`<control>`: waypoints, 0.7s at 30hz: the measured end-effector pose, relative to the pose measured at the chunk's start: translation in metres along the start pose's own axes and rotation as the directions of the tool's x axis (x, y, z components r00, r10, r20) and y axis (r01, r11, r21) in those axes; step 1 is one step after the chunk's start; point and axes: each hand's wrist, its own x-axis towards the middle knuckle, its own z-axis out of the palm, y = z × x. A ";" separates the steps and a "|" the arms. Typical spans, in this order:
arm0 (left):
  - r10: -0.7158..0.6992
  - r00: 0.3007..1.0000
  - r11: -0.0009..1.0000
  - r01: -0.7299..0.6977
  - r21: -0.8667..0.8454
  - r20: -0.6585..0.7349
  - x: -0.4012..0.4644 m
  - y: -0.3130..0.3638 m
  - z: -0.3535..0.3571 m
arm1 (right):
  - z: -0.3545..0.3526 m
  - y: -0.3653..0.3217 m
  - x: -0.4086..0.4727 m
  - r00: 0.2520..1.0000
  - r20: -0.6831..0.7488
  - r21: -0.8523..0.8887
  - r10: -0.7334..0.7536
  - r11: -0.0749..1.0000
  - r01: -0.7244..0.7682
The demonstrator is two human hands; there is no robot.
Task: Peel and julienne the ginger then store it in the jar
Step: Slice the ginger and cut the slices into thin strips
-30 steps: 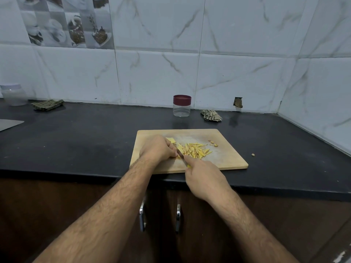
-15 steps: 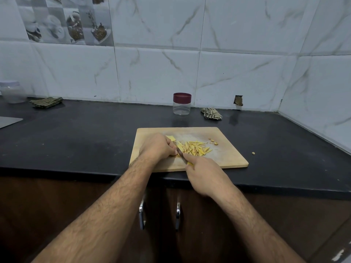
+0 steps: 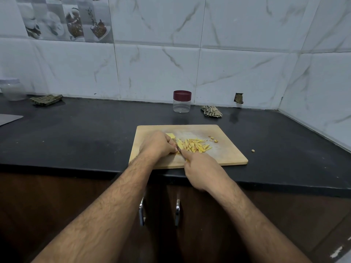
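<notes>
A wooden cutting board [image 3: 226,154] lies at the counter's front edge. On it a pile of yellow ginger strips [image 3: 195,146] spreads to the right of my hands. My left hand [image 3: 156,146] is curled over a ginger slice [image 3: 171,135], pressing it on the board. My right hand [image 3: 201,168] grips a knife [image 3: 179,148]; its blade sits against my left fingers, and the handle is mostly hidden. A clear jar [image 3: 182,101] with a maroon lid stands closed behind the board, near the wall.
Small peel scraps [image 3: 213,139] lie at the board's far right; one bit [image 3: 253,150] is on the black counter [image 3: 76,133]. A crumpled cloth [image 3: 211,111] sits right of the jar. At far left are another cloth [image 3: 46,99] and a plastic container [image 3: 12,89].
The hands stay in nearly the same place on the board; the knife makes small cutting moves against the ginger. The view has shifted slightly downward.
</notes>
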 end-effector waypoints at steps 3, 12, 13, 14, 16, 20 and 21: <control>-0.008 1.000 1.000 0.008 -0.016 -0.004 -0.001 0.000 -0.001 | 0.002 0.002 -0.014 1.000 0.008 -0.031 0.007 0.999 -0.006; -0.001 1.000 1.000 0.001 0.008 -0.005 -0.004 0.002 -0.002 | -0.004 -0.003 -0.015 0.996 -0.015 0.032 0.089 0.996 -0.088; 0.000 1.000 1.000 0.000 0.006 -0.008 -0.004 0.002 -0.002 | -0.004 -0.002 -0.016 0.995 -0.008 0.056 0.098 0.994 -0.097; -0.001 1.000 1.000 0.001 0.004 -0.012 -0.004 0.001 -0.002 | -0.005 -0.001 -0.018 0.995 0.010 0.080 0.104 0.991 -0.104; -0.004 1.000 1.000 0.004 0.001 -0.015 -0.004 0.000 -0.002 | -0.008 0.003 -0.021 0.992 0.056 0.114 0.117 0.986 -0.123; -0.016 1.000 1.000 0.016 0.004 -0.012 -0.002 0.000 -0.001 | -0.017 0.009 -0.026 0.988 0.090 0.130 0.127 0.982 -0.138; -0.018 1.000 1.000 0.018 0.000 -0.013 -0.002 0.000 -0.001 | -0.020 0.009 -0.027 0.989 0.083 0.125 0.125 0.983 -0.135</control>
